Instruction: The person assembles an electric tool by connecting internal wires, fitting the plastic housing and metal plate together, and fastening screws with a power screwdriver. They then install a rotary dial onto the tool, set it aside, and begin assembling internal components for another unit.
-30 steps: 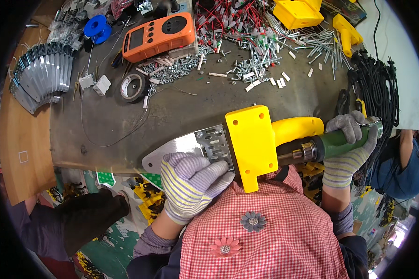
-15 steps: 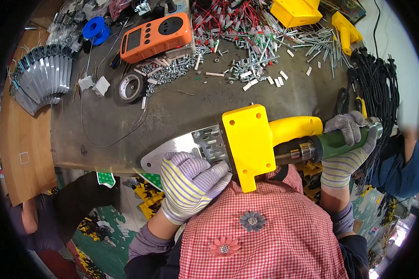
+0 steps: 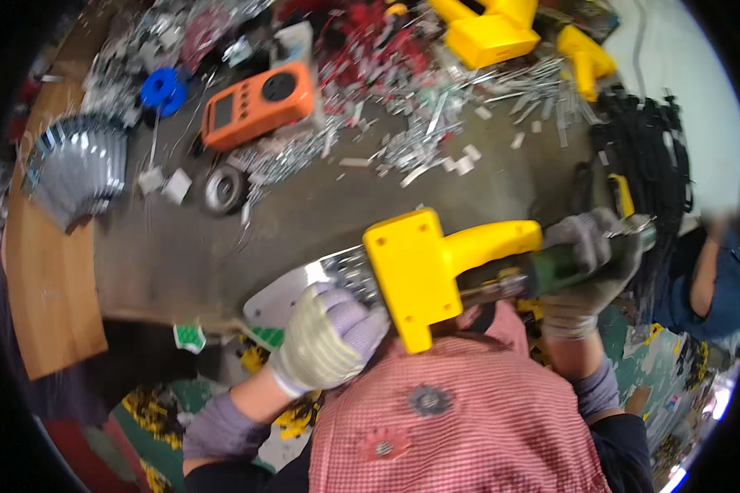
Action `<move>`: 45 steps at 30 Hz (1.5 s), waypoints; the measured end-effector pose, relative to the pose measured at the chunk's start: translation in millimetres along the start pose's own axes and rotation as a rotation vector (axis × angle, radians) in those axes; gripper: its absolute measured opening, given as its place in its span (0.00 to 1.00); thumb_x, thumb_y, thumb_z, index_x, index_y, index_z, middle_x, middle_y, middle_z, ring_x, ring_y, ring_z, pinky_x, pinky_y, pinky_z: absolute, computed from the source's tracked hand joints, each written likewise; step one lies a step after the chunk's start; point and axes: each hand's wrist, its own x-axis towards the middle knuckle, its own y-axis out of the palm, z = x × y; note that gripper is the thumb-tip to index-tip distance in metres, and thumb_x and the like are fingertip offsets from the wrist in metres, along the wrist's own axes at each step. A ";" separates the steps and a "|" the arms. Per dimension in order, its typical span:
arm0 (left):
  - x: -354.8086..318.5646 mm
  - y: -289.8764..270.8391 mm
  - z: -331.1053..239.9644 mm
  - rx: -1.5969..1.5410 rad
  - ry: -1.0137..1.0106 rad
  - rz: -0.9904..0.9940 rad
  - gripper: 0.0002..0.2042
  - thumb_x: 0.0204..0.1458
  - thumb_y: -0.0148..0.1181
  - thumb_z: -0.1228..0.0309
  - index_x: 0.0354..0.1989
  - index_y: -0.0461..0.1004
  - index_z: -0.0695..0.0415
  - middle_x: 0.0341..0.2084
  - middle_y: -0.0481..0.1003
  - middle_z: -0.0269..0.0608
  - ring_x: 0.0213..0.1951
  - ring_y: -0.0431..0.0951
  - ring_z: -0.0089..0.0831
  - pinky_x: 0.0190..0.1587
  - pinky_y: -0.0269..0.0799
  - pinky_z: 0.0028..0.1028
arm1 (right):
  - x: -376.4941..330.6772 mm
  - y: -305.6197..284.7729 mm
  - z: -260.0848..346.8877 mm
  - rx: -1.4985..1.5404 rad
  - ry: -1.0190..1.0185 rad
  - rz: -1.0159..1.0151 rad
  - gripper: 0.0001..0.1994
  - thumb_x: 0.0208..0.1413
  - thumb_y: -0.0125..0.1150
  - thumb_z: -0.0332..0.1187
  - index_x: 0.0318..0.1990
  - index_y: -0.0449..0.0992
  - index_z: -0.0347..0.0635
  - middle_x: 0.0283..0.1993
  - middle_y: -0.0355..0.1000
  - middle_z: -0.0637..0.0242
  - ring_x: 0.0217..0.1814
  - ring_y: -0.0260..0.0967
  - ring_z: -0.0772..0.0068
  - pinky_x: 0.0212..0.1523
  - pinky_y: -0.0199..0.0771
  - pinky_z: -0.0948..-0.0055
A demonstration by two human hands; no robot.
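Note:
Gloved in stripes, my left hand [image 3: 329,338] is closed around the flat metal plate [image 3: 273,301] of a yellow-handled tool. The plate's rounded tip sticks out to the left of my fingers. A yellow plastic housing [image 3: 411,278] with a handle [image 3: 495,244] joins the plate and lies tilted in front of my apron. My right hand [image 3: 594,275], also gloved, wraps round a green power screwdriver [image 3: 556,269]. The screwdriver lies below the yellow handle, its metal nose pointing left at the housing's side. Blur hides whether its bit touches a screw.
An orange meter [image 3: 259,103], a tape roll [image 3: 224,189] and a blue spool [image 3: 164,91] lie at the back left. Loose screws [image 3: 423,135] and more yellow housings [image 3: 492,37] are behind. Black cables [image 3: 645,156] hang at right, near another person's arm [image 3: 703,275].
The whole view has shifted and blurred, with the bench and the held tool appearing lower and further left. Both hands keep their holds, and the screwdriver stays beside the housing.

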 end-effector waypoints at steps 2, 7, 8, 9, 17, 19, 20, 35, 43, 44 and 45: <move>-1.6 3.5 1.4 -0.002 -0.019 -0.011 0.10 0.40 0.67 0.75 0.33 0.79 0.55 0.24 0.67 0.33 0.29 0.70 0.35 0.35 0.68 0.38 | 4.9 -6.4 3.1 -0.026 0.027 0.076 0.18 0.58 0.62 0.54 0.39 0.73 0.49 0.16 0.54 0.83 0.20 0.53 0.82 0.40 0.65 0.74; -15.3 -1.7 2.0 0.028 -0.034 0.044 0.13 0.40 0.71 0.68 0.36 0.79 0.53 0.28 0.68 0.34 0.32 0.70 0.36 0.41 0.67 0.40 | 1.9 -12.7 -2.1 -0.082 -0.046 0.002 0.25 0.56 0.60 0.61 0.43 0.75 0.48 0.18 0.55 0.81 0.22 0.55 0.78 0.40 0.62 0.72; -9.7 -6.3 0.4 0.117 -0.049 0.045 0.14 0.41 0.71 0.64 0.37 0.79 0.53 0.29 0.69 0.35 0.34 0.70 0.37 0.43 0.67 0.41 | 0.5 -8.7 -2.0 -0.082 -0.067 0.014 0.25 0.56 0.60 0.61 0.43 0.75 0.48 0.18 0.55 0.81 0.22 0.55 0.78 0.40 0.62 0.72; -2.6 -11.9 -2.0 0.208 -0.064 0.045 0.16 0.41 0.72 0.60 0.38 0.79 0.52 0.30 0.69 0.35 0.35 0.71 0.38 0.45 0.66 0.42 | -1.0 -2.7 -1.2 -0.083 -0.082 -0.093 0.24 0.57 0.60 0.61 0.43 0.75 0.48 0.19 0.55 0.80 0.22 0.55 0.77 0.40 0.61 0.71; 3.9 -33.8 13.9 0.208 -0.386 0.269 0.49 0.32 0.72 0.42 0.63 0.67 0.60 0.49 0.68 0.54 0.50 0.68 0.53 0.55 0.63 0.50 | 25.2 35.3 35.0 -0.241 0.031 -0.250 0.28 0.57 0.57 0.61 0.53 0.69 0.47 0.30 0.68 0.67 0.34 0.68 0.65 0.51 0.72 0.53; -12.6 -50.8 17.5 0.186 -0.474 0.226 0.48 0.28 0.75 0.48 0.61 0.69 0.61 0.48 0.69 0.55 0.51 0.69 0.54 0.56 0.66 0.49 | 33.2 49.1 51.8 -0.668 -0.082 -0.275 0.29 0.60 0.55 0.49 0.66 0.60 0.48 0.38 0.69 0.61 0.41 0.75 0.55 0.43 0.81 0.46; -22.1 -60.7 20.1 0.117 -0.512 0.190 0.46 0.27 0.74 0.51 0.60 0.70 0.62 0.49 0.69 0.55 0.51 0.71 0.54 0.57 0.67 0.47 | 35.9 51.1 65.5 -1.051 -0.113 -0.303 0.32 0.60 0.56 0.45 0.69 0.56 0.47 0.38 0.71 0.57 0.38 0.76 0.52 0.41 0.82 0.50; -45.0 -118.6 57.2 -0.577 -0.988 0.219 0.24 0.49 0.68 0.66 0.52 0.74 0.66 0.36 0.80 0.40 0.39 0.78 0.23 0.47 0.75 0.27 | 108.1 18.4 43.0 -2.914 -0.346 0.548 0.31 0.47 0.70 0.33 0.61 0.69 0.49 0.45 0.74 0.55 0.43 0.75 0.50 0.47 0.76 0.55; -42.0 -124.8 65.1 -0.512 -0.835 0.324 0.37 0.42 0.75 0.64 0.61 0.68 0.66 0.50 0.77 0.49 0.53 0.76 0.34 0.59 0.70 0.32 | 134.2 -16.1 35.9 -2.626 -0.893 0.286 0.16 0.56 0.61 0.25 0.51 0.77 0.51 0.41 0.80 0.60 0.39 0.79 0.58 0.44 0.78 0.63; -39.1 -124.2 63.8 -0.528 -0.798 0.328 0.36 0.41 0.76 0.64 0.60 0.69 0.65 0.49 0.77 0.48 0.53 0.76 0.33 0.59 0.70 0.32 | 135.8 -12.0 34.9 -2.406 -0.898 0.320 0.17 0.57 0.58 0.21 0.54 0.75 0.47 0.44 0.79 0.60 0.42 0.78 0.63 0.47 0.77 0.66; -38.8 -123.6 62.8 -0.544 -0.760 0.331 0.36 0.41 0.76 0.64 0.60 0.69 0.65 0.49 0.77 0.48 0.52 0.76 0.33 0.59 0.70 0.32 | 136.9 -5.4 33.8 -2.188 -0.895 0.346 0.18 0.58 0.54 0.18 0.56 0.74 0.43 0.47 0.79 0.60 0.45 0.78 0.68 0.51 0.76 0.70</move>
